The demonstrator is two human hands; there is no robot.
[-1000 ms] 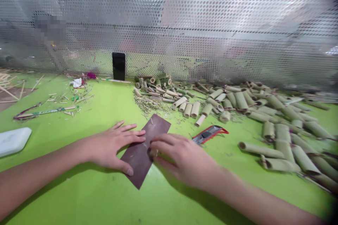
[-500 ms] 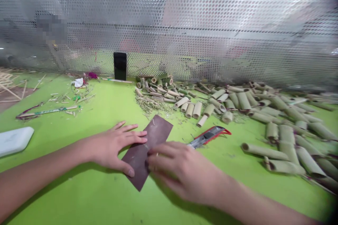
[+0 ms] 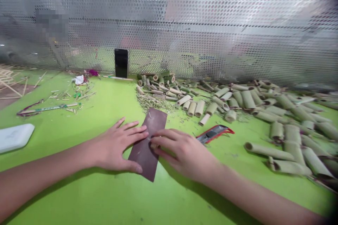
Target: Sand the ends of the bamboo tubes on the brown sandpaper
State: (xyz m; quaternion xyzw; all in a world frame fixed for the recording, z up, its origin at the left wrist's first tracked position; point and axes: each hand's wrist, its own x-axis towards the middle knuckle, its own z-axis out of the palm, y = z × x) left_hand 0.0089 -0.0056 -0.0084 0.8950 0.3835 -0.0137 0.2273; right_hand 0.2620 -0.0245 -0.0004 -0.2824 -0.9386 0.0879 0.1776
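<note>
A strip of brown sandpaper (image 3: 148, 160) lies at a slant on the green table. Spread fingers of my left hand (image 3: 116, 149) press on its left edge, the thumb lower down and the fingertips near the middle. Over the right edge, my right hand (image 3: 182, 153) is closed with its fingers bent down onto the sheet. Between those fingertips a small pale bamboo piece (image 3: 154, 145) shows; most of it is hidden. Just beyond the right hand lies a red and grey utility knife (image 3: 215, 133).
Cut bamboo tubes (image 3: 248, 100) are heaped along the back and right, with shavings (image 3: 150, 103) beside them. A phone (image 3: 121, 64) leans on the perforated metal screen (image 3: 185, 31). At left are a white device (image 3: 16, 137), thin sticks (image 3: 10, 81) and scraps (image 3: 79, 80).
The sandpaper has turned slightly more upright, its lower end shifting right. My right hand has moved a little up along it, while my left hand stays spread on the sheet.
</note>
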